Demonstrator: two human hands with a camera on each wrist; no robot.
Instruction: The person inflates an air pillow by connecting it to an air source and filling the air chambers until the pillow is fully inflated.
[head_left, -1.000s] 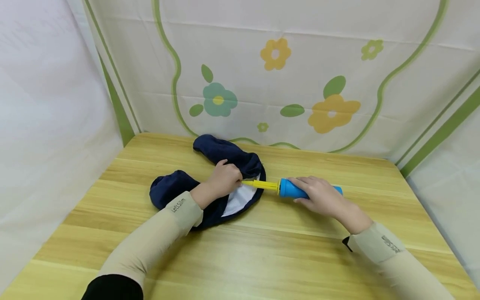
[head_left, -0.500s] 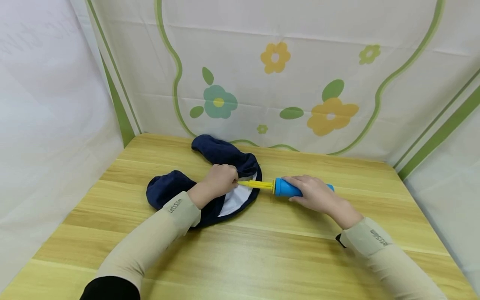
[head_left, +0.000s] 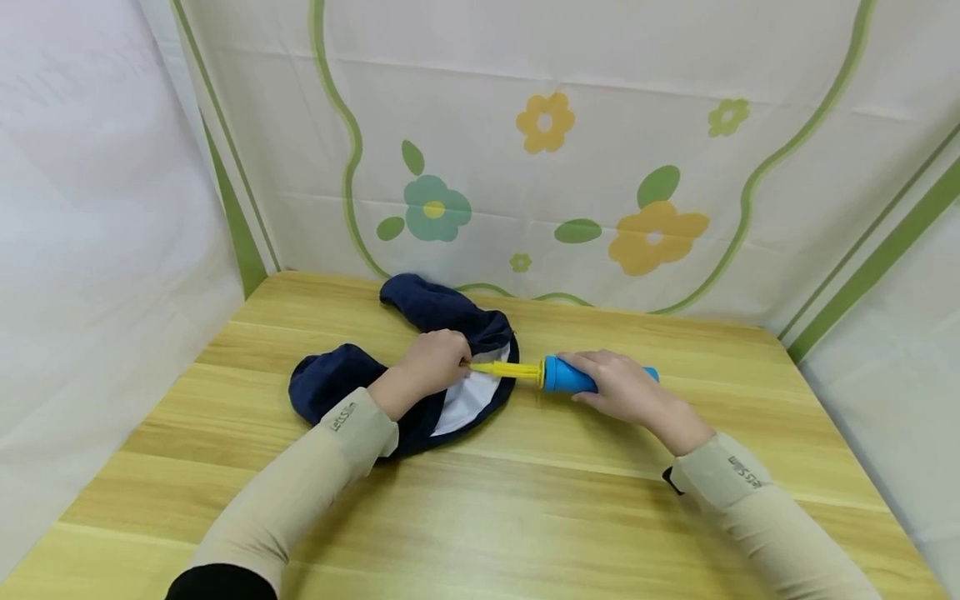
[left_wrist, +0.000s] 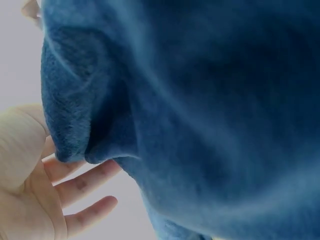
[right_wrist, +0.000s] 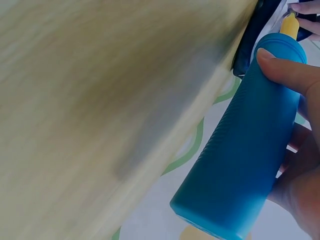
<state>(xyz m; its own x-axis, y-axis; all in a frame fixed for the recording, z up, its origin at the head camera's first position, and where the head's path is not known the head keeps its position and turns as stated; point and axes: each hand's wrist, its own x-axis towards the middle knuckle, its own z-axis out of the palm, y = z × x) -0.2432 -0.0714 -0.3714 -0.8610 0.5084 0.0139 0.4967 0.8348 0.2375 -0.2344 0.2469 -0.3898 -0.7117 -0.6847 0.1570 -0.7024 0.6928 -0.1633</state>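
Note:
A navy plush U-shaped neck pillow (head_left: pixel 431 304) lies limp on the table, its white underside (head_left: pixel 468 402) showing. My left hand (head_left: pixel 435 360) reaches over it and pinches its valve at the tip of a yellow nozzle (head_left: pixel 517 370). The left wrist view shows the lower fingers (left_wrist: pixel 92 181) loosely extended behind the navy cloth; thumb and valve are hidden there. My right hand (head_left: pixel 618 387) grips the blue barrel of a hand air pump (head_left: pixel 566 375), thumb along its side in the right wrist view. The pump points left toward the left hand.
The wooden table (head_left: pixel 480 517) stretches around both arms. Behind it hangs a white curtain with printed flowers (head_left: pixel 652 237), close to the far table edge. White cloth walls (head_left: pixel 90 250) rise at both sides.
Both hands, the pump and the pillow have shifted slightly left in view, the pump hand a little more. Both grips stay the same.

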